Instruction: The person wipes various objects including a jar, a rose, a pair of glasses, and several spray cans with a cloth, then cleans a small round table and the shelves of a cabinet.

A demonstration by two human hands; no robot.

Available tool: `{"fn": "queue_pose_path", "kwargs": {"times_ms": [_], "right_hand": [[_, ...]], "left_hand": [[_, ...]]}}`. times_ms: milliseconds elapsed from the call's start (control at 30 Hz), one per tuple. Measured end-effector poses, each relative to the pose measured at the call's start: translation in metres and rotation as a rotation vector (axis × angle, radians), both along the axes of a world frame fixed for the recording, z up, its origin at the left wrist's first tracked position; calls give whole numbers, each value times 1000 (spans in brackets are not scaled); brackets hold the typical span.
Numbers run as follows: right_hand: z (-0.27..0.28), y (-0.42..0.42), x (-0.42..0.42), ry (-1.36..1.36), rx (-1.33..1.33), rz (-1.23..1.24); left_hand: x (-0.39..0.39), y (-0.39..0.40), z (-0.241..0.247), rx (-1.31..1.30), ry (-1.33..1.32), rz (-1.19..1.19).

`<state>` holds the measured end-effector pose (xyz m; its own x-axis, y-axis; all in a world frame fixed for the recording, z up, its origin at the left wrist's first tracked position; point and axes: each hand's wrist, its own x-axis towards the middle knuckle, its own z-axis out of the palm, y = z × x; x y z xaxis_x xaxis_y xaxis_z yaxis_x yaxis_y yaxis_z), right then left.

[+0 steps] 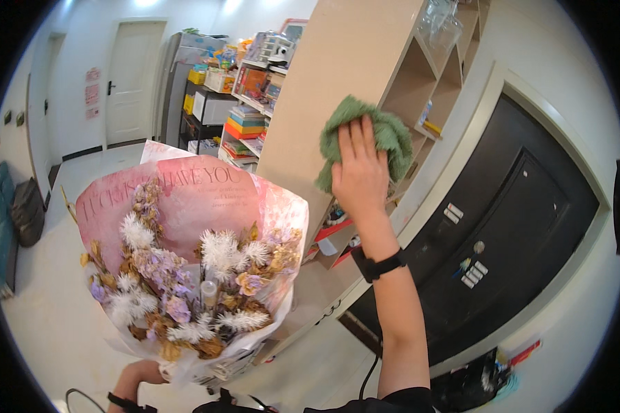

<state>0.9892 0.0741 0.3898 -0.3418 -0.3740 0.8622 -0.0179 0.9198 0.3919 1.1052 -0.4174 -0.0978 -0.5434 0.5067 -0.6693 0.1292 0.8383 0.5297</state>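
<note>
My right hand [360, 173] presses a crumpled green cloth [400, 135] against the beige side panel [336, 57] of a tall shelf unit, close to its front edge. The fingers lie spread over the cloth, and a black band is on the wrist. At the lower left, my left hand [147, 371] is at the base of a bouquet of dried flowers [175, 273], its fingers hidden behind the wrapping. Purple, white and brown blooms fill the bouquet, which has pink and white printed paper [201, 191] around it.
Beside the panel are open shelf compartments [411, 77] and a black door [501, 232] with a pale frame. Behind the bouquet stand a bookshelf [245, 98] and a black rack [201, 129] with boxes. A dark bag [28, 211] rests on the floor at far left.
</note>
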Motion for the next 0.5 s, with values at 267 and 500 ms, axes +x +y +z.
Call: {"fn": "queue_pose_path", "kwargs": {"times_ms": [267,500], "right_hand": [[-11,22,-17,-77,234,23],[-63,28,-7,-229,447,317]], "left_hand": [[105,115,173,295,-88,31],[62,288,199,774,612,-12]]}}
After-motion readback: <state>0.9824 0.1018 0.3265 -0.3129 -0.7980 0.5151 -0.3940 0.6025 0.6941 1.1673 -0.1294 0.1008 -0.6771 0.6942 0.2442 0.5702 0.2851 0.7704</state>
